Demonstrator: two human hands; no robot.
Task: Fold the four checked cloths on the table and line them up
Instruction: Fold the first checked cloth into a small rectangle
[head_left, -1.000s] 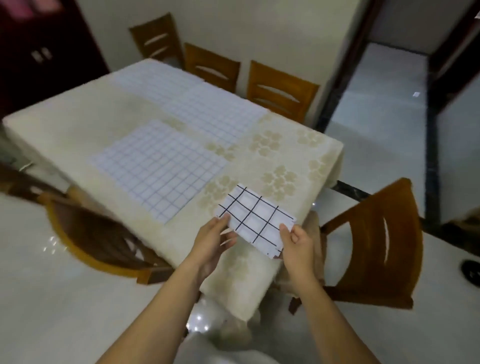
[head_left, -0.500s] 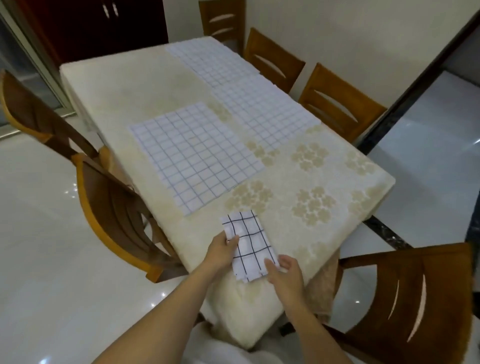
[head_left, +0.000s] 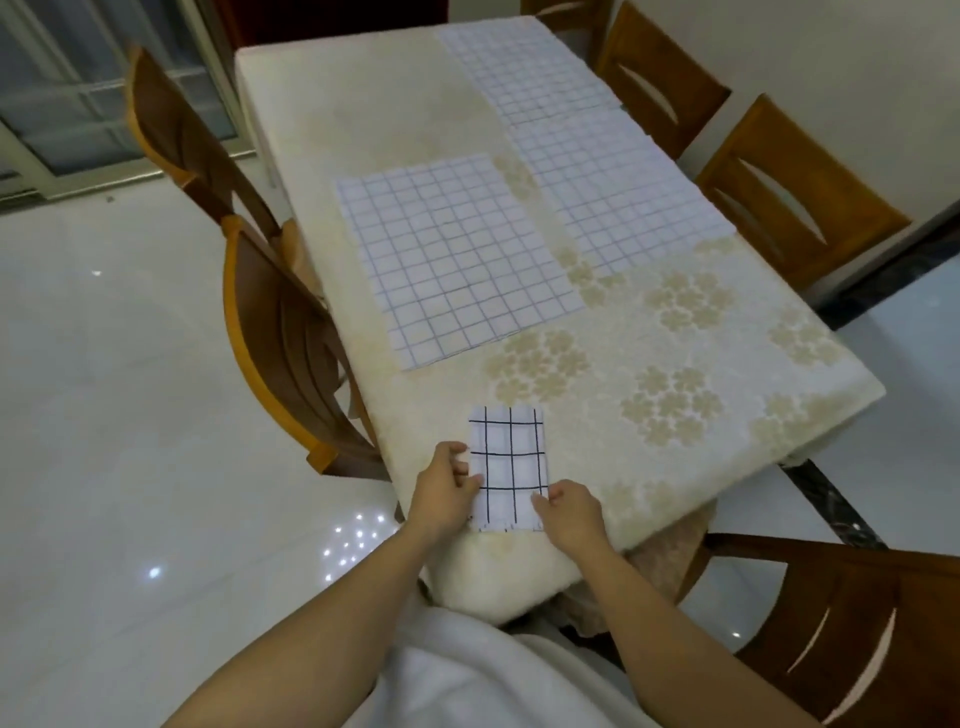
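Note:
A small folded checked cloth (head_left: 508, 467), white with dark lines, lies flat near the table's front corner. My left hand (head_left: 445, 487) pinches its left edge. My right hand (head_left: 570, 510) grips its near right corner with curled fingers. Three unfolded checked cloths lie spread flat further back: the nearest one (head_left: 452, 254) at the table's middle left, a second (head_left: 613, 192) to its right, a third (head_left: 524, 67) at the far end.
The table (head_left: 727, 374) wears a cream flowered cover. Wooden chairs stand on the left (head_left: 280, 332), on the right (head_left: 789, 197) and at the near right (head_left: 857, 618). A glossy white floor surrounds the table. A window (head_left: 67, 93) is at the far left.
The folded cloth has come down from my hands onto the table's corner and turned lengthwise. My view swung left, so the table now runs straight away from me.

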